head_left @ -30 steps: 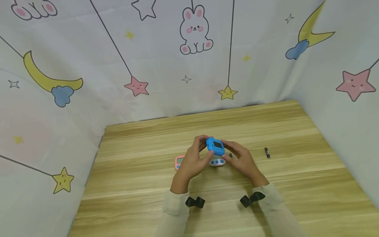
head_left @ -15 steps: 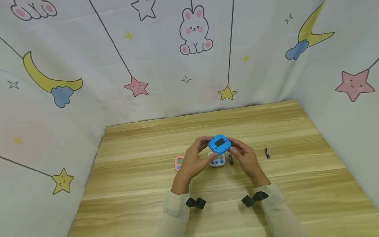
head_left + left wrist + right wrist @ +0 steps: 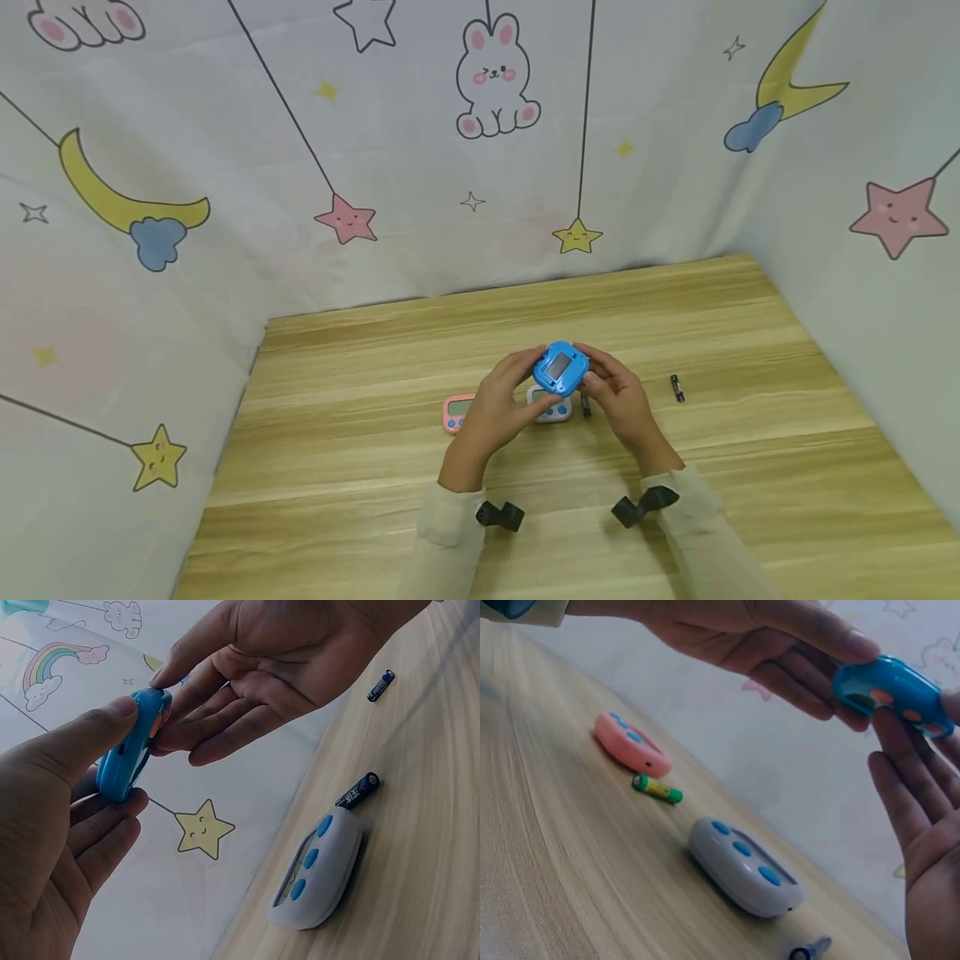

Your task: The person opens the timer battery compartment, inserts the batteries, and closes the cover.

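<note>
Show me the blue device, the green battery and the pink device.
Blue device (image 3: 133,750): left wrist view, on its narrow edge.
Green battery (image 3: 658,789): right wrist view, yellow middle section.
Pink device (image 3: 622,750): right wrist view, casing below its blue buttons.

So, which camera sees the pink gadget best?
The right wrist view: no hand blocks the pink gadget, and three blue buttons show. The head view catches part, the left hand covering the rest; the left wrist view doesn't show it.

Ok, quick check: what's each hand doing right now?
Left hand: closed, holding the blue device between thumb and fingers.
Right hand: closed too, pinching the same device from the opposite side.
</note>
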`<state>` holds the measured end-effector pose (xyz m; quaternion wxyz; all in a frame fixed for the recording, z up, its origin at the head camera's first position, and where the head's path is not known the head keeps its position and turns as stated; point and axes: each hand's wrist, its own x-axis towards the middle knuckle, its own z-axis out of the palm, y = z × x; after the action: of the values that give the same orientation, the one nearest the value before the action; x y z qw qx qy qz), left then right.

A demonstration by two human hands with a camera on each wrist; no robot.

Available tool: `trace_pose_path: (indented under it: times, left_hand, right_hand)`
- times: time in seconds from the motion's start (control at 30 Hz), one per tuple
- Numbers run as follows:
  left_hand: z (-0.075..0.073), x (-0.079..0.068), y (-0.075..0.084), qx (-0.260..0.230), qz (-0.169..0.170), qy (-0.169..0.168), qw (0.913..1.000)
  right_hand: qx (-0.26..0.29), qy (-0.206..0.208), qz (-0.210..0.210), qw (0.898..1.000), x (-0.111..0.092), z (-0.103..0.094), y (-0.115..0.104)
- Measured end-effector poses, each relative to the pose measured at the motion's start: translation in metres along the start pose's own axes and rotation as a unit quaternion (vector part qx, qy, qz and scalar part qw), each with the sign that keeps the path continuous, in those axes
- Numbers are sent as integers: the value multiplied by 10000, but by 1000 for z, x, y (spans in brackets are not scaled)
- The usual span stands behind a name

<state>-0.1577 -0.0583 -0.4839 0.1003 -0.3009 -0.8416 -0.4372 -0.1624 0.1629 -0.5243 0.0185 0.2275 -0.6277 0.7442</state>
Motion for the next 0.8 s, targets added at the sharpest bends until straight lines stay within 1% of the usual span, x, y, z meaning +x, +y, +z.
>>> trace_pose_path:
  times: [0.13, 0.3, 0.63, 0.73, 0.8]
  left_hand:
    - [0, 0, 1, 150, -65, -53, 9999]
    - [0, -1, 2, 160, -93, -156, 9997]
    - [1, -1, 1, 95, -91, -403, 9991]
    - [2, 0, 1, 83, -99, -491, 9987]
    - [2, 0, 1, 84, -115, -537, 9985]
  right_hand:
    - [21, 8, 7, 10000, 0, 0, 1]
    - [82, 22, -15, 10000, -1, -2, 3]
    - [596, -142, -195, 9979, 1, 0, 2]
    - [620, -175, -230, 9977, 2, 1, 1]
    - [583, -166, -169, 9980, 1, 1, 1]
